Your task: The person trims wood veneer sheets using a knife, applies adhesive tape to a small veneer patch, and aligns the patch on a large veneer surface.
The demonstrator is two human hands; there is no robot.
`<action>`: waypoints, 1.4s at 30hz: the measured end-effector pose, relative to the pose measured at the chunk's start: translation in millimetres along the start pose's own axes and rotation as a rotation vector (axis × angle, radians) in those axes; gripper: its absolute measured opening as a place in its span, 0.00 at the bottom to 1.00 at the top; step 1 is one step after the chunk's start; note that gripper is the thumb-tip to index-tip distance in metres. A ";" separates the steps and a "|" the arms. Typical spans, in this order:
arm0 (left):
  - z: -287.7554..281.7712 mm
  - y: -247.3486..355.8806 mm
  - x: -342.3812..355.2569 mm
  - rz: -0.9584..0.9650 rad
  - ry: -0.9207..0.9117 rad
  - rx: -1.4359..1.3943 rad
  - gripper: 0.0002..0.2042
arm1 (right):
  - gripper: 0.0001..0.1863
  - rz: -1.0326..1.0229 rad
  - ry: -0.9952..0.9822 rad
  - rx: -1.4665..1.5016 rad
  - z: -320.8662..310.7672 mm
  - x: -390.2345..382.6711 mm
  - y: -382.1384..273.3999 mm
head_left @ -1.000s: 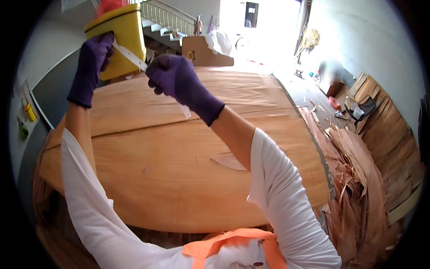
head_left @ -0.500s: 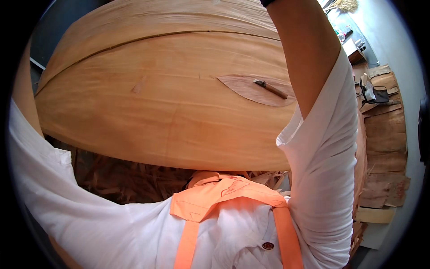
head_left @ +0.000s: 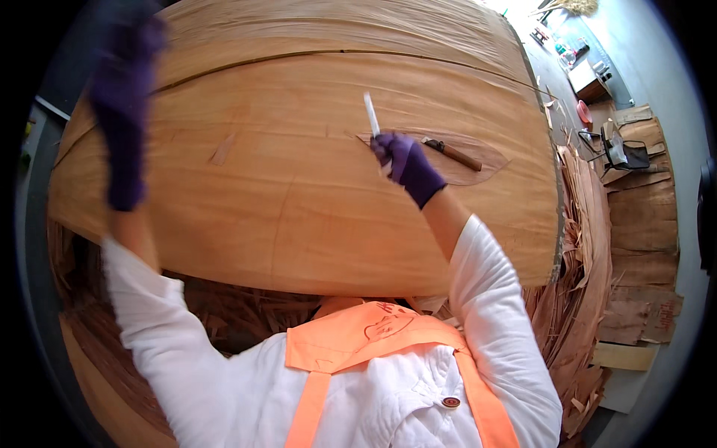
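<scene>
My right hand (head_left: pixel 403 160), in a purple glove, is closed around a slim white blade-like tool (head_left: pixel 371 113) that points up and away. It is held over the near sheet, beside a leaf-shaped reddish veneer piece (head_left: pixel 489 160). On that piece lies a tool with a brown wooden handle (head_left: pixel 461 157) and a dark metal head. My left hand (head_left: pixel 127 97), gloved in purple too, is raised at the upper left and smeared by motion, so its fingers cannot be made out. Beneath both is a broad tan wood veneer sheet (head_left: pixel 246 179).
A thin dark strip (head_left: pixel 254 61) curves across the sheet. A small pale veneer scrap (head_left: pixel 222 149) lies at left. Torn veneer offcuts (head_left: pixel 575 291) hang past the right edge, and more lie below the near edge. At right are a black-framed chair (head_left: pixel 635 155) and brown sheets (head_left: pixel 641 224).
My right arm has drawn back toward me from the far side, bringing the gloved hand with the white tool into view. My left arm has swung inward, and its glove now shows.
</scene>
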State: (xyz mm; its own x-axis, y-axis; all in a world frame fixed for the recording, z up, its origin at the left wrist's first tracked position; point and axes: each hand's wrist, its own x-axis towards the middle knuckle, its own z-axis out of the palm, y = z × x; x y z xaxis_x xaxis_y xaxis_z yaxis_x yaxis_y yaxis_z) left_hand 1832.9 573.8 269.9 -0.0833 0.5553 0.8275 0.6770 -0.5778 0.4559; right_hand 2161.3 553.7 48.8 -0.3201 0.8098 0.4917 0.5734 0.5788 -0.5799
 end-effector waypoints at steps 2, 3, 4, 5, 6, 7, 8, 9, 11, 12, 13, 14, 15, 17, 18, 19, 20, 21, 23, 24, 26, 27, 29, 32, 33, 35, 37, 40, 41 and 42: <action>30.1 -14.2 -58.9 -0.142 -0.191 -0.139 0.16 | 0.02 0.612 -0.144 0.738 24.9 -18.9 -2.2; 40.4 -31.6 -91.1 -0.062 -0.247 -0.119 0.16 | 0.01 1.236 0.225 1.357 33.2 -17.0 -19.4; 54.8 -34.1 -113.9 -0.079 -0.301 -0.157 0.15 | 0.02 1.221 0.177 1.326 32.3 -21.1 -23.3; 70.9 -32.9 -132.1 -0.092 -0.360 -0.202 0.15 | 0.03 1.206 0.140 1.294 31.1 -24.7 -23.6; 84.0 -37.4 -148.2 -0.024 -0.426 -0.129 0.16 | 0.03 1.215 0.137 1.272 30.1 -27.6 -24.9; 95.4 -42.5 -162.8 0.044 -0.491 -0.055 0.17 | 0.04 1.223 0.133 1.250 30.1 -29.2 -26.7; 108.1 -42.6 -173.3 0.048 -0.539 -0.036 0.17 | 0.04 1.232 0.137 1.227 28.6 -30.6 -27.5; 118.8 -40.1 -182.1 0.050 -0.585 -0.012 0.18 | 0.04 1.248 0.142 1.215 27.9 -31.0 -28.7; 136.7 -36.6 -193.8 0.071 -0.649 0.005 0.19 | 0.04 1.278 0.149 1.191 27.5 -31.1 -31.2; 145.1 -35.4 -196.5 0.090 -0.667 -0.003 0.19 | 0.04 1.280 0.155 1.173 28.7 -32.1 -32.1; 153.3 -34.4 -199.0 0.109 -0.685 -0.011 0.19 | 0.04 1.281 0.159 1.154 30.4 -33.5 -33.1; 163.1 -32.9 -200.0 0.118 -0.690 -0.031 0.19 | 0.05 1.281 0.167 1.134 31.5 -34.3 -32.5; 170.7 -32.9 -200.1 0.156 -0.712 -0.039 0.19 | 0.06 1.282 0.163 1.131 32.2 -34.7 -32.0; 182.9 -33.6 -200.1 0.234 -0.758 -0.057 0.20 | 0.08 1.286 0.157 1.128 33.5 -35.4 -31.5; 187.2 -36.0 -201.7 0.309 -0.784 0.002 0.19 | 0.07 1.293 0.160 1.118 35.0 -35.7 -31.7; 190.2 -39.5 -203.7 0.385 -0.809 0.060 0.19 | 0.07 1.300 0.164 1.109 36.9 -36.0 -32.1; 192.7 -40.5 -204.2 0.462 -0.833 0.115 0.18 | 0.07 1.310 0.170 1.098 37.7 -37.0 -32.2; 194.0 -42.1 -204.2 0.507 -0.857 0.154 0.18 | 0.07 1.292 0.161 1.091 37.9 -38.0 -32.7; 193.4 -45.4 -200.0 0.596 -0.900 0.236 0.18 | 0.08 1.253 0.137 1.077 36.0 -39.2 -35.0; 192.9 -45.6 -197.2 0.645 -0.939 0.271 0.18 | 0.09 1.256 0.130 1.053 33.1 -40.0 -37.2; 194.3 -48.5 -193.3 0.676 -1.013 0.228 0.17 | 0.10 1.257 0.115 1.006 27.9 -42.1 -41.9; 194.2 -49.7 -190.7 0.693 -1.048 0.208 0.18 | 0.10 1.242 0.102 0.978 26.9 -44.0 -42.6; 191.4 -50.5 -184.3 0.717 -1.092 0.202 0.17 | 0.10 1.216 0.075 0.920 24.0 -47.6 -43.6; 189.1 -48.8 -180.3 0.756 -1.117 0.221 0.18 | 0.09 1.215 0.050 0.832 16.6 -47.0 -47.6; 188.6 -48.7 -180.7 0.768 -1.118 0.234 0.18 | 0.09 1.195 0.011 0.772 13.3 -46.3 -47.3; 189.6 -48.6 -180.5 0.796 -1.122 0.253 0.18 | 0.09 1.149 -0.062 0.655 5.0 -43.2 -41.2; 190.6 -48.2 -179.4 0.820 -1.117 0.254 0.18 | 0.09 1.138 -0.072 0.635 0.9 -47.6 -30.8; 190.5 -52.2 -181.2 0.809 -1.101 0.223 0.17 | 0.10 1.140 -0.141 0.613 -24.8 -56.3 -25.3; 190.8 -53.2 -181.6 0.790 -1.097 0.204 0.17 | 0.10 1.168 -0.054 0.676 -33.5 -62.5 -22.2; 191.0 -51.4 -181.4 0.770 -1.095 0.186 0.16 | 0.10 1.194 0.032 0.740 -41.3 -68.3 -19.2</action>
State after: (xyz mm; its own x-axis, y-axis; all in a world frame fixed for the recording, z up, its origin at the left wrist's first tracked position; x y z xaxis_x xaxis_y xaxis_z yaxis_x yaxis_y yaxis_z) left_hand 1952.9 617.0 33.8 0.9212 0.3679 0.1265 0.3827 -0.9155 -0.1243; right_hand 2203.3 483.3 53.1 0.0947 0.8461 -0.5246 -0.0437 -0.5229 -0.8512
